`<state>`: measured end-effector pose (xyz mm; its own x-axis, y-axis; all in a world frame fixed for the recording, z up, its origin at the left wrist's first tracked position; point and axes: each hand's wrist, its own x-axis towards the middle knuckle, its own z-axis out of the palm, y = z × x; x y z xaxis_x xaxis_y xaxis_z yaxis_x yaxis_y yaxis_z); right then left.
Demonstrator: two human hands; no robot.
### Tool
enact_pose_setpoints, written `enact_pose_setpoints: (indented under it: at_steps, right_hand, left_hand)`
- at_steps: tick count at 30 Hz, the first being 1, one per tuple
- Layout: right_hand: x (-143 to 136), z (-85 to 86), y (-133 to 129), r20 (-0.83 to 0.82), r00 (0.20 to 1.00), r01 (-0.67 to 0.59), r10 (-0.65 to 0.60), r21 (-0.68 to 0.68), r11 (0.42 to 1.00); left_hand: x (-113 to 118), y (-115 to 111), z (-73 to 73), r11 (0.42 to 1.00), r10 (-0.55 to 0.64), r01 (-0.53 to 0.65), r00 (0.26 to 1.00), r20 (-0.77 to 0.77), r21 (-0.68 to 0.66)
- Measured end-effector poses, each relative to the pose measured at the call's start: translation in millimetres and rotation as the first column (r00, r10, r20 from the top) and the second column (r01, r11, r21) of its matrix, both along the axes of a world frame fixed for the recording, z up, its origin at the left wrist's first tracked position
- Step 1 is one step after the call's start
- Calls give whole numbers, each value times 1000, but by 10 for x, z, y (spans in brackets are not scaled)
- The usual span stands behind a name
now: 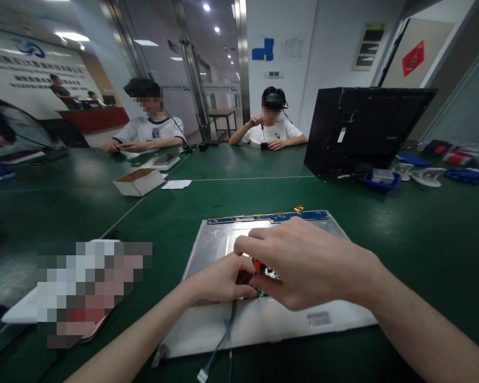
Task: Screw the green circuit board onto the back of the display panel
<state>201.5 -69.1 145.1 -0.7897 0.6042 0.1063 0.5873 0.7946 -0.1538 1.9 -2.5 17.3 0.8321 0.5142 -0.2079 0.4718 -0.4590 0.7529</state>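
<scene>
A flat silver metal display panel (199, 255) lies in front of me, with a narrow blue circuit board (243, 218) along its far edge. My right hand (303, 260) is curled around a screwdriver (257, 265), of which only a red-and-black bit of handle shows. Beneath the fingers, a green circuit board (270, 273) on the panel is mostly covered. Close by, my left hand (221, 276) has its fingers bent down onto that board; whatever they pinch is hidden. A dark cable (228, 332) runs from under it to a white connector (202, 375) at the near edge.
A pixelated phone-like item (91, 298) lies to the left on the green table (231, 186). An open white box (139, 182), a large black monitor casing (355, 130) and a blue tray (381, 180) stand farther back. Two people sit across the table.
</scene>
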Motion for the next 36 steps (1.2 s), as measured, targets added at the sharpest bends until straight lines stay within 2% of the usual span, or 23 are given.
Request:
enact_pose_setpoints:
  at_steps: [12, 19, 29, 36]
  right_hand:
    - [10, -8, 6, 10, 998, 63, -63, 25, 998]
    - [5, 15, -11, 19, 1000, 4, -4, -3, 1000]
    - [2, -10, 2, 17, 998, 60, -61, 40, 997]
    - [19, 18, -21, 13, 1000, 3, -3, -2, 1000]
  left_hand:
    - [1, -3, 18, 1000, -24, 24, 1000, -11, 18]
    - [16, -14, 18, 1000, -19, 19, 1000, 19, 23]
    - [13, -2, 50, 999, -25, 25, 1000, -9, 27]
    - [17, -4, 38, 999, -15, 16, 1000, -2, 30]
